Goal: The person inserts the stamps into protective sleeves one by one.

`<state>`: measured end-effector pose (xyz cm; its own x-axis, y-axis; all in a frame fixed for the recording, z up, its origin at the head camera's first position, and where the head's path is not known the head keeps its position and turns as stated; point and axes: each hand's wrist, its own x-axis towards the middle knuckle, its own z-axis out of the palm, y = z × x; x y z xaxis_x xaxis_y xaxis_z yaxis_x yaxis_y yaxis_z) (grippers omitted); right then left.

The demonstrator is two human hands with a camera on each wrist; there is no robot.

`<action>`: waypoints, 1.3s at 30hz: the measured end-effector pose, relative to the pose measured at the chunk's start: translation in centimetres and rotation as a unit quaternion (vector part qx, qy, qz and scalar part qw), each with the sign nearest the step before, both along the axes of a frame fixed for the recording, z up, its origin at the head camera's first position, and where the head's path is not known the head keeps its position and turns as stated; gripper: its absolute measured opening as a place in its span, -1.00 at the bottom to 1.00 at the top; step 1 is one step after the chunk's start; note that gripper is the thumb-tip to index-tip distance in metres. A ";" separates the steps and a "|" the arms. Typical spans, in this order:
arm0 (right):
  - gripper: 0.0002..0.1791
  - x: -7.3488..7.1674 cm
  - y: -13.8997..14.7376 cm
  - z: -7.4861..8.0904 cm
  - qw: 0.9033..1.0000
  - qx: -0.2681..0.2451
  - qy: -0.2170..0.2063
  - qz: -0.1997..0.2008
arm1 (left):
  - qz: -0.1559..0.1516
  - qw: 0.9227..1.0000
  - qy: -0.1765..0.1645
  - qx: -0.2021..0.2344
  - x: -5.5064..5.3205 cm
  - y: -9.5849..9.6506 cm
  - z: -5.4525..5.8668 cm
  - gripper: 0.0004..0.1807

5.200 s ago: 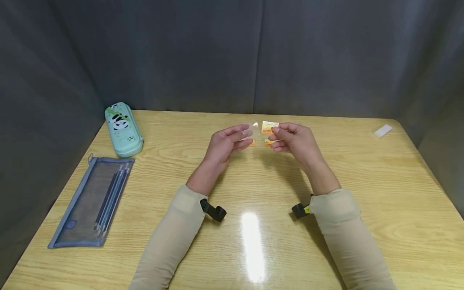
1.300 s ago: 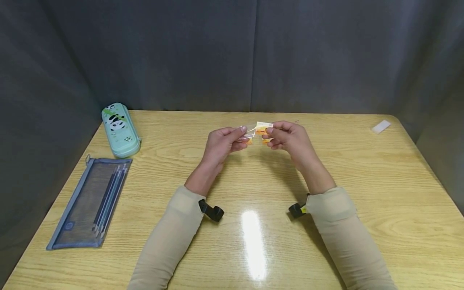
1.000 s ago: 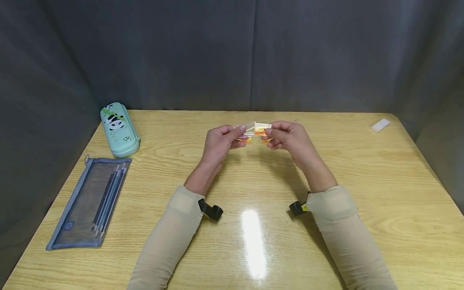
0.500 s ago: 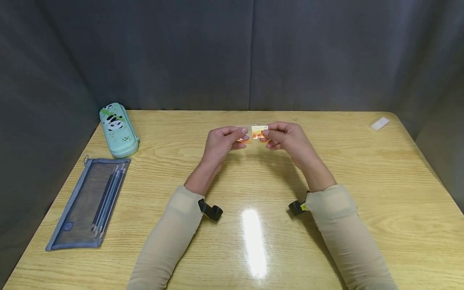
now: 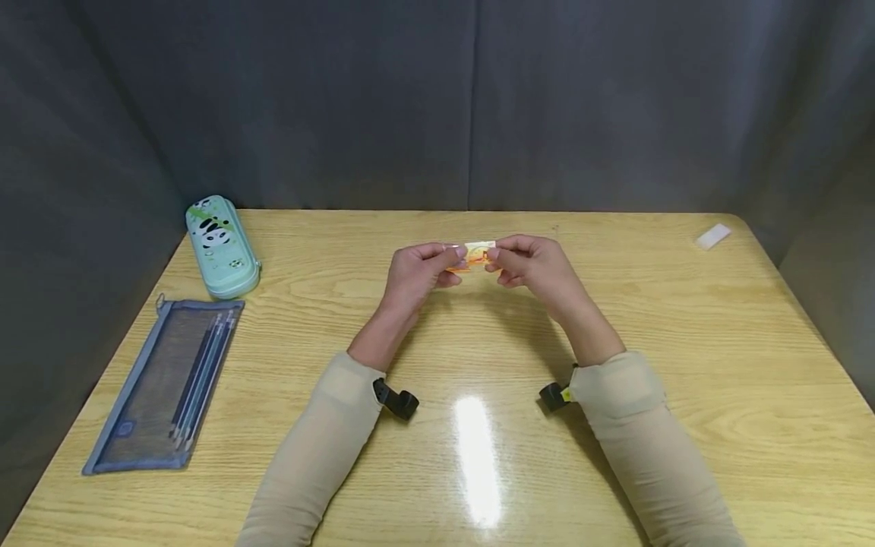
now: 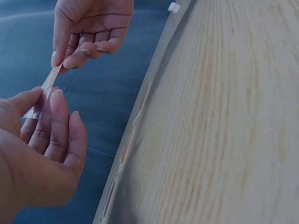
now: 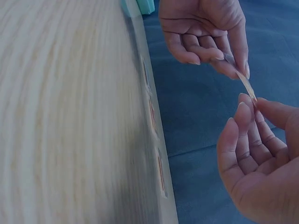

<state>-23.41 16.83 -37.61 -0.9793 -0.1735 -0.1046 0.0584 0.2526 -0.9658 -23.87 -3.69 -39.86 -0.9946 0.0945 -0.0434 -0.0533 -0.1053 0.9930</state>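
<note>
Between my two hands is a small, thin printed card (image 5: 478,253), white, yellow and orange, with clear shiny film at its left end. My left hand (image 5: 413,273) pinches that left end between thumb and fingers. At the other end, the thumb and fingertips of my right hand (image 5: 540,273) grip the card. More orange print shows just below, partly hidden by the fingers. Both wrist views show the card (image 6: 49,84) nearly edge-on, held clear of the wooden table (image 5: 478,342).
A mint panda pencil case (image 5: 222,247) lies at the back left. Nearer is a blue mesh zip pouch (image 5: 153,387) with several pencils inside. A small white block (image 5: 714,236) sits at the back right. A dark curtain (image 5: 342,106) closes off the back and sides.
My hands have drawn closer together, the right one shifting left with the card. The clear film that shone between them about a second ago is now mostly hidden behind the left fingers.
</note>
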 end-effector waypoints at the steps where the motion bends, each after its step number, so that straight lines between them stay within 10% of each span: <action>1: -0.63 0.0 0.1 0.0 1.000 -0.002 0.002 -0.003 | 0.003 1.000 0.000 -0.001 0.0 0.0 0.0 -0.72; 39: -0.67 -0.3 0.8 -0.1 0.999 0.024 0.025 -0.011 | -0.018 1.000 -0.011 -0.019 0.2 0.1 0.0 -0.64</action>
<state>-23.67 17.62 -37.71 -0.9869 -0.1486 -0.0633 0.0164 0.2977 -0.9545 -23.63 -3.60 -39.82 -0.9892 0.1290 -0.0694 -0.0782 -0.0643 0.9949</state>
